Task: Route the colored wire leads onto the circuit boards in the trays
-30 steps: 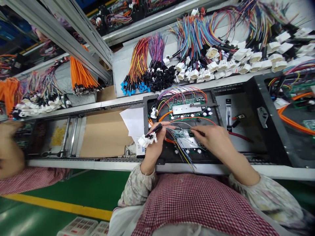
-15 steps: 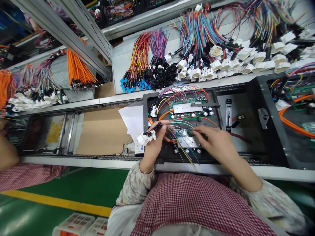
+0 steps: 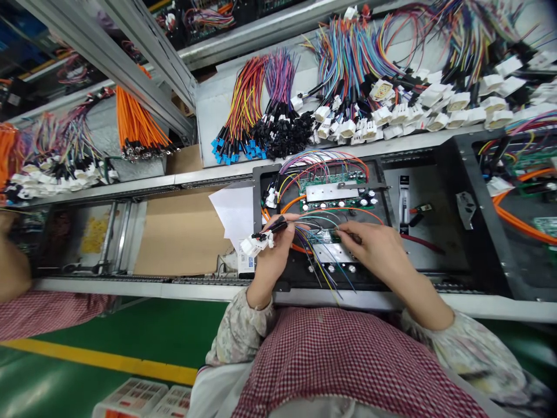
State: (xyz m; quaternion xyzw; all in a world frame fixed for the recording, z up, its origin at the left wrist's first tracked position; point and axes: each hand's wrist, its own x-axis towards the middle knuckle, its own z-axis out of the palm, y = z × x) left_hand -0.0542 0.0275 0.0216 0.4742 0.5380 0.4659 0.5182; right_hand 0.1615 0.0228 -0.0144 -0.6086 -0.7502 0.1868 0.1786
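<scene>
My left hand (image 3: 278, 247) is closed around a wire harness with white connectors (image 3: 256, 244) and a black sleeve; its loose coloured wires (image 3: 324, 264) fan out over the lower circuit board (image 3: 333, 252). My right hand (image 3: 369, 241) pinches the end of a thin wire from that bundle at the board's upper edge; the fingertips cover the exact contact. Both boards sit in a black metal case (image 3: 387, 217). Above, the upper circuit board (image 3: 333, 191) has many coloured wires joined along its far edge and a metal strip across it.
On the shelf behind lie bundles of wires with blue plugs (image 3: 239, 151), black plugs (image 3: 285, 133) and white connectors (image 3: 404, 113). Orange cables (image 3: 139, 125) are farther left. Cardboard (image 3: 185, 235) lies left of the case. Another person's arm (image 3: 13, 261) shows at the left edge.
My right hand has shifted slightly left, its fingertips now closer to the lower board's upper edge. The loose wire ends have swung a little. My left hand keeps its hold on the harness.
</scene>
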